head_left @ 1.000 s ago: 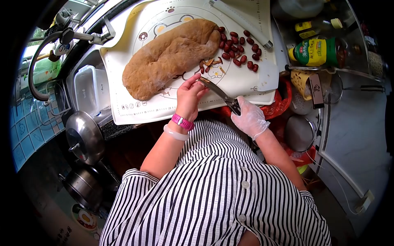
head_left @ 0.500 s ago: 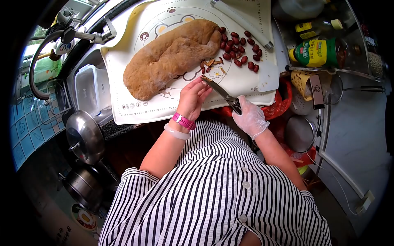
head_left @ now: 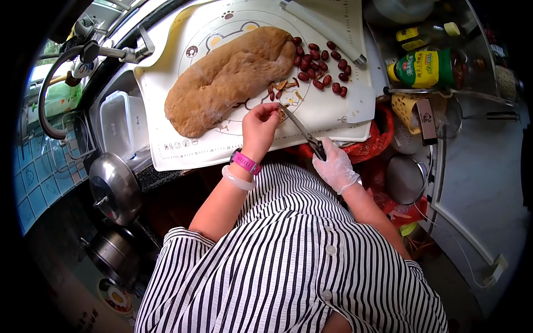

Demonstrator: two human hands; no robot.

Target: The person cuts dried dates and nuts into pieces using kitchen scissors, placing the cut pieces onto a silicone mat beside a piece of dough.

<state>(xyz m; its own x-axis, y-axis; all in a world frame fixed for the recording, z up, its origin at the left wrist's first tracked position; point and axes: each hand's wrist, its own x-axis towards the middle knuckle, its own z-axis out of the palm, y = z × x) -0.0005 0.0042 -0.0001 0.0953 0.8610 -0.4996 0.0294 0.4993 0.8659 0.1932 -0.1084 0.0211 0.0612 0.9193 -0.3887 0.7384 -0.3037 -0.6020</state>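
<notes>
My right hand (head_left: 336, 165), in a clear plastic glove, grips the dark handles of a pair of scissors (head_left: 303, 130). Their blades point up and left toward the fingertips of my left hand (head_left: 261, 126). Bare, with a pink watch at the wrist, my left hand pinches a small red date, mostly hidden by the fingers, beside the blade tips. Just beyond lie cut date strips (head_left: 282, 86). Several whole red dates (head_left: 318, 84) are scattered farther up to the right. A long slab of brown dough (head_left: 230, 80) rests left of them.
Everything lies on a white printed mat (head_left: 194, 152) with a raised edge. A white rolling pin (head_left: 325, 30) is at its top right, near a pale scraper (head_left: 355, 104). A plastic box (head_left: 119, 125) and faucet (head_left: 111, 51) are left; bottles (head_left: 425, 69) stand right.
The scissors have tilted, with their tips now lower beside my left fingertips. My left hand has turned and its fingers have curled into a tighter pinch. The dough and loose dates stay put.
</notes>
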